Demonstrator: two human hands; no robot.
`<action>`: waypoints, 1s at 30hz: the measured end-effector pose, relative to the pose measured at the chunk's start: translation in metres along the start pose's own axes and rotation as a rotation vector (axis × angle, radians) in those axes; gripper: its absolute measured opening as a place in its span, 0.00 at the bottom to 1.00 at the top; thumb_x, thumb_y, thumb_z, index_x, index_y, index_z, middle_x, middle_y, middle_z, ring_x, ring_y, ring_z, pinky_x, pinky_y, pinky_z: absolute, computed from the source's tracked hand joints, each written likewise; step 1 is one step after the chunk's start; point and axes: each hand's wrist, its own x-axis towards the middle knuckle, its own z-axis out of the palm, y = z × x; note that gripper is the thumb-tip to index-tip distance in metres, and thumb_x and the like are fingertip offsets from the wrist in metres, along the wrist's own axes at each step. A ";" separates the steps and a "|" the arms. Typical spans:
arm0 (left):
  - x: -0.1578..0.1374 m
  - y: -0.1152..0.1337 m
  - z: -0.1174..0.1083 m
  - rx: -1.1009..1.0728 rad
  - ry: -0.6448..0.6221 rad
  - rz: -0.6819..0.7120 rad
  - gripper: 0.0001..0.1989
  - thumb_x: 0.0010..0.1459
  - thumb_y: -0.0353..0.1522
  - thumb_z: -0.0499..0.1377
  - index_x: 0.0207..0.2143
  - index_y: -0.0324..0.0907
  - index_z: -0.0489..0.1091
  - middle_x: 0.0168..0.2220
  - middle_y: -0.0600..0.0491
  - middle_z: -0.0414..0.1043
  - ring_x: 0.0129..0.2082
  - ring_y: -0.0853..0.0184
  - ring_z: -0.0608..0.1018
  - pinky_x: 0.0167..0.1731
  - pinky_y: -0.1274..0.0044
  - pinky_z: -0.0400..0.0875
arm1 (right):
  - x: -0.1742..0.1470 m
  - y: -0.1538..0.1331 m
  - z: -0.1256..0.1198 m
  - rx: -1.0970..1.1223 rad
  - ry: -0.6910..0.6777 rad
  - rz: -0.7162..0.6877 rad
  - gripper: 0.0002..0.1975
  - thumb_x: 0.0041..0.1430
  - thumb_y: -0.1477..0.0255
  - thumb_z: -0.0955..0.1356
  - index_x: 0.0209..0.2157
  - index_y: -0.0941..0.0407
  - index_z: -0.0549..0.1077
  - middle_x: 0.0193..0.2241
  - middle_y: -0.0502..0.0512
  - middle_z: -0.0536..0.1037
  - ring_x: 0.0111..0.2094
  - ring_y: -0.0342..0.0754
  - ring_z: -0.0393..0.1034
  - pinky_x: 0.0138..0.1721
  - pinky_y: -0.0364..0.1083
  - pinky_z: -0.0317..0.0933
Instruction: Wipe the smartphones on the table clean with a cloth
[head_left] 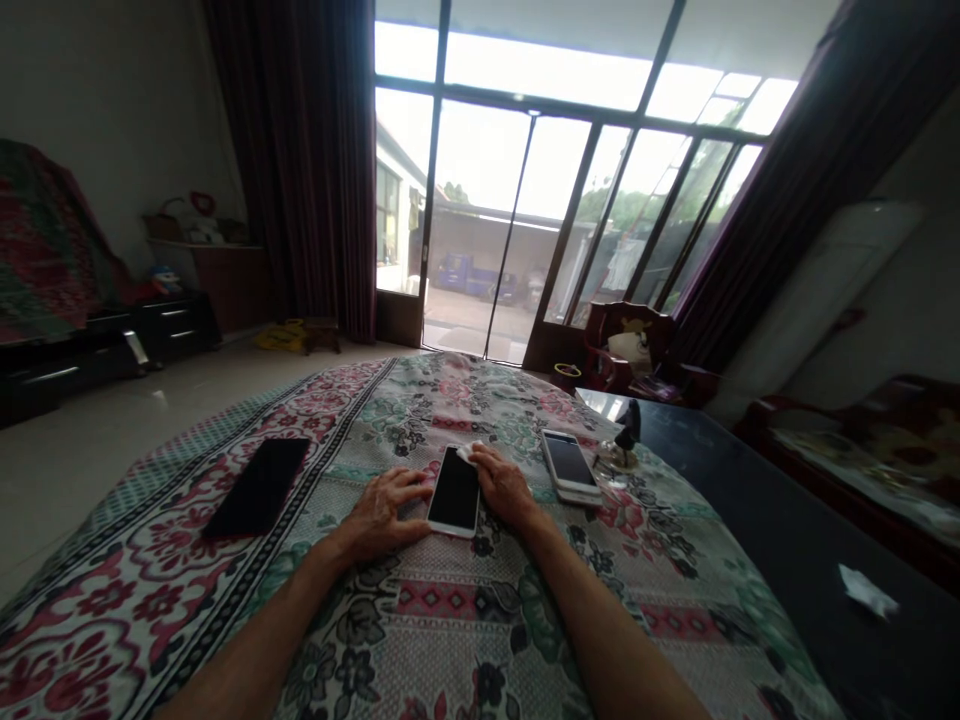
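A white-framed smartphone (454, 495) with a dark screen lies face up on the patterned tablecloth (352, 620). My left hand (384, 510) rests along its left edge, fingers spread, with the thumb near the lower left corner. At the phone's upper right, my right hand (504, 485) presses a crumpled white tissue (466, 453) against the screen. The tissue is partly hidden under the fingers. To the right lie stacked white phones (571, 467), the upper one with a dark screen. A larger black phone (259, 487) lies to the left.
Beside the stacked phones stands a small dark figurine on a clear base (621, 450). A dark table (757, 510) adjoins on the right, with a crumpled white tissue (868, 592) on it. Beyond are a wooden chair (630, 345), glass doors (480, 240) and dark curtains (300, 170).
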 end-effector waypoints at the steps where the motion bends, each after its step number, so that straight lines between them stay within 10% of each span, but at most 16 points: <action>1: 0.000 0.000 0.000 -0.003 0.003 0.001 0.25 0.51 0.41 0.64 0.53 0.48 0.73 0.61 0.50 0.66 0.63 0.51 0.63 0.62 0.60 0.53 | -0.001 0.000 0.000 -0.007 0.000 -0.001 0.16 0.63 0.77 0.60 0.47 0.56 0.75 0.58 0.60 0.70 0.60 0.52 0.63 0.60 0.53 0.58; 16: 0.001 0.009 -0.006 0.043 -0.046 -0.042 0.25 0.50 0.38 0.66 0.53 0.49 0.73 0.61 0.50 0.65 0.63 0.50 0.62 0.62 0.59 0.54 | -0.001 -0.004 -0.002 -0.045 0.023 -0.050 0.18 0.58 0.83 0.61 0.43 0.56 0.77 0.55 0.60 0.73 0.58 0.52 0.65 0.58 0.52 0.59; 30: 0.002 0.004 -0.002 0.015 -0.008 -0.014 0.23 0.49 0.39 0.66 0.51 0.51 0.74 0.60 0.51 0.67 0.62 0.51 0.64 0.62 0.59 0.55 | -0.012 -0.044 -0.007 -0.059 0.002 -0.190 0.10 0.57 0.79 0.66 0.27 0.56 0.77 0.33 0.55 0.80 0.37 0.47 0.73 0.43 0.45 0.65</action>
